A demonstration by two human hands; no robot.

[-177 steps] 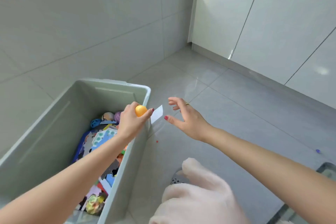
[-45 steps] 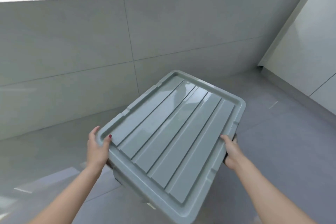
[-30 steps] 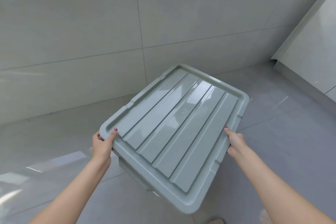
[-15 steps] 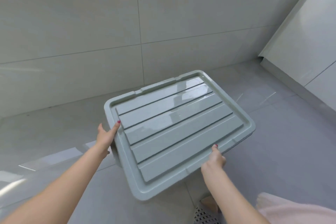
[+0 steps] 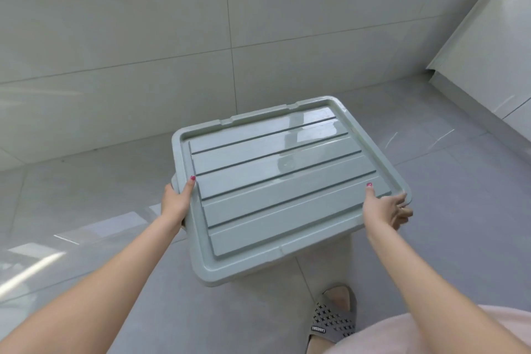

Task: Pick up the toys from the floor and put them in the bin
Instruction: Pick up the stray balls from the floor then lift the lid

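A grey-green ribbed lid point(image 5: 275, 181) lies over the grey bin, whose body point(image 5: 321, 250) shows only as a strip below the lid's near edge. The toys inside are hidden. My left hand point(image 5: 175, 200) grips the lid's left edge, thumb on top and fingers under the rim. My right hand point(image 5: 385, 207) holds the lid's near right corner, thumb on top and fingers curled around the rim.
A tiled wall point(image 5: 143, 37) rises just behind the bin. White cabinet fronts point(image 5: 494, 31) stand at the right. Below the bin, on the grey tile floor point(image 5: 86, 210), is my foot in a grey slipper point(image 5: 333, 316).
The toys that showed in the open bin are now covered by the lid. The lid has turned to lie square to me, and my right hand has slid to its right corner.
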